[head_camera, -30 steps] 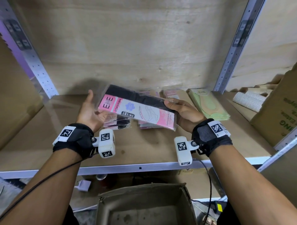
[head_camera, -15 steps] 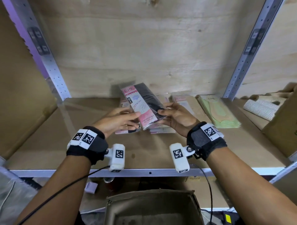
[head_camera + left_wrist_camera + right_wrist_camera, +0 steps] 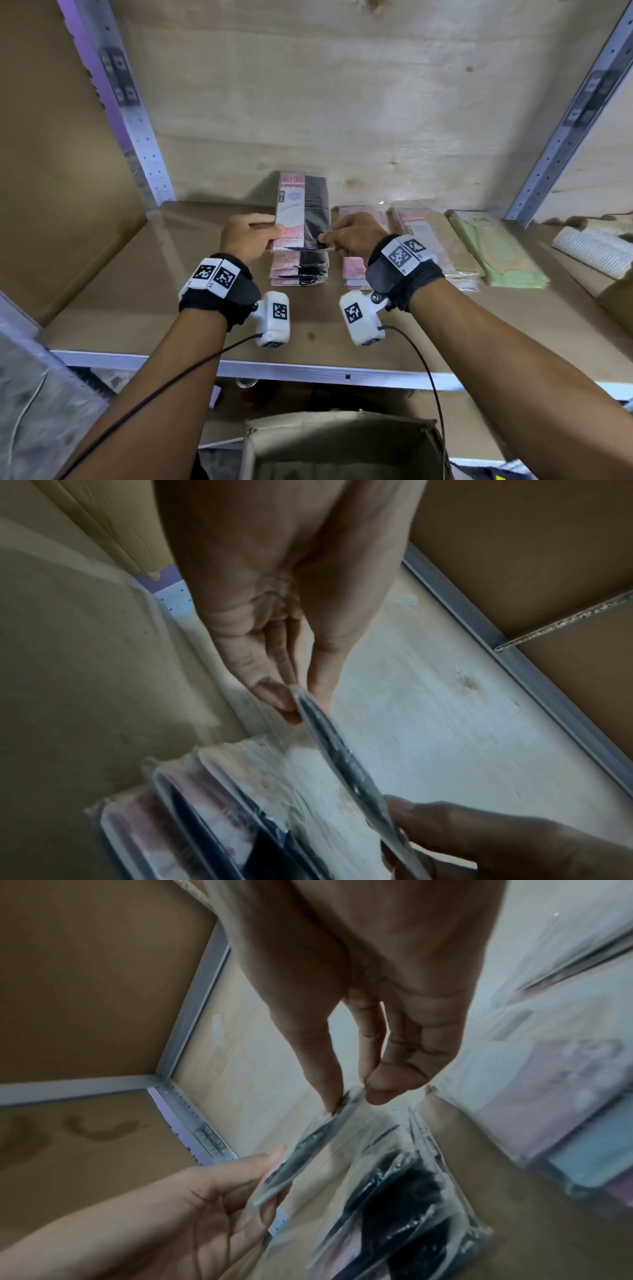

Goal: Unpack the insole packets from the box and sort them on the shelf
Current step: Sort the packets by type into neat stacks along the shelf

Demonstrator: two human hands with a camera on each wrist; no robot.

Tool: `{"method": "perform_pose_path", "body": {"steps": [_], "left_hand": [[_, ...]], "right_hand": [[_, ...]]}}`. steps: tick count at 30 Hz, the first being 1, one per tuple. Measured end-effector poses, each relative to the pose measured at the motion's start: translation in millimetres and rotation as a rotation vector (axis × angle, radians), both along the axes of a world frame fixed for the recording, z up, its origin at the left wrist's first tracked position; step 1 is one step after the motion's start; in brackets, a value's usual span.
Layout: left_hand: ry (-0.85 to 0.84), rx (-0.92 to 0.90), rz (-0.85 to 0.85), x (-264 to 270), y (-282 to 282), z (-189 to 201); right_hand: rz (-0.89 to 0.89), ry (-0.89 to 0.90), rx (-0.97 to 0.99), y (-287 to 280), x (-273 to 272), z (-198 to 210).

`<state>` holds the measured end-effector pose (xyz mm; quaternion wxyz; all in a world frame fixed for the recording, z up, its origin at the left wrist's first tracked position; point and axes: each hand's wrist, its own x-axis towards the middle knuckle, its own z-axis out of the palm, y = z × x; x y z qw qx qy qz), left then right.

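The pink-and-black insole packet (image 3: 302,212) was held just above the matching stack (image 3: 298,270) on the shelf (image 3: 137,308), long axis running near to far. Its near end was pinched by the left hand (image 3: 246,236) and right hand (image 3: 352,234), equally near, stack directly below the grip.

My head view is evenly lit and soft — the shelf posts (image 3: 137,113) bow outward at the frame edges, and a purple fringe runs down the upper left. Both wrist views are dimmer, bluish, smeared with motion blur — my hands are near and out of focus.
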<state>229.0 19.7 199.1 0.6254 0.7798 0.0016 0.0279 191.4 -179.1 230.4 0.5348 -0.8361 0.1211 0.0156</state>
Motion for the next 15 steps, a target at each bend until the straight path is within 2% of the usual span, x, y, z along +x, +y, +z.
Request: {"method": "perform_pose_path", "body": {"steps": [8,15], "left_hand": [[0.086,0.137,-0.1,10.8,5.8,-15.0],[0.085,0.218,-0.098,13.2,4.2,-21.2]], "right_hand": [[0.053,0.09,-0.238,7.4,6.4,-7.9],[0.037,0.08,-0.301,9.8,0.8,-10.9]]}}
